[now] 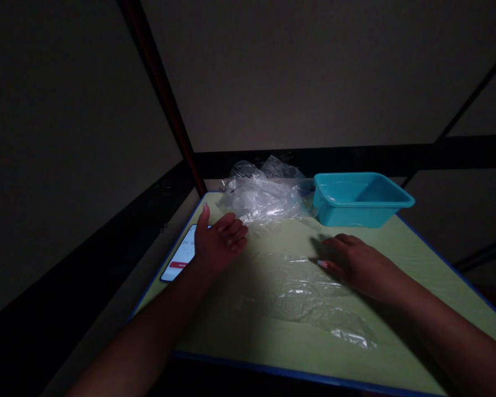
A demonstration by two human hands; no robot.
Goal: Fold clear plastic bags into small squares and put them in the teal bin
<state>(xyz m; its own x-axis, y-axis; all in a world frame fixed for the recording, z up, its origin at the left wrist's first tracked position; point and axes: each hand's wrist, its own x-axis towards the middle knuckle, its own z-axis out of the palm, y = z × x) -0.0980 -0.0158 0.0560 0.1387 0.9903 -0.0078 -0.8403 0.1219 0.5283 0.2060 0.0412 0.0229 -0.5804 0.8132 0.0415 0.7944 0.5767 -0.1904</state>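
While the right hand [351, 262] hangs low over the table with its thumb and bent fingers parted, a clear flat plastic bag [303, 298] lies spread just beneath and to the left of those fingertips; whether they touch the film, I cannot tell. The left hand [221, 238] is turned partly palm-up, its fingers loosely curled and its thumb pointing upward, well away from them, so it pinches nothing that shows. It is past the upper left of the flat bag, whose thin outline is hard to follow there. From between the hands the bag runs toward the near right, wrinkled and shiny, with one bright crumpled corner below the right wrist. Just left of the left hand, partly covered by it, a phone [181, 259] lies face up, its lit screen showing digits and a red bar. Beyond both hands, a heap of crumpled clear plastic [262, 198] stands at the far side of the table, and right next to it is a turquoise basin [351, 216], upright, farther off than the right hand. All these rest on a pale green table [413, 251] with blue edging, before a dim wall [306, 82].
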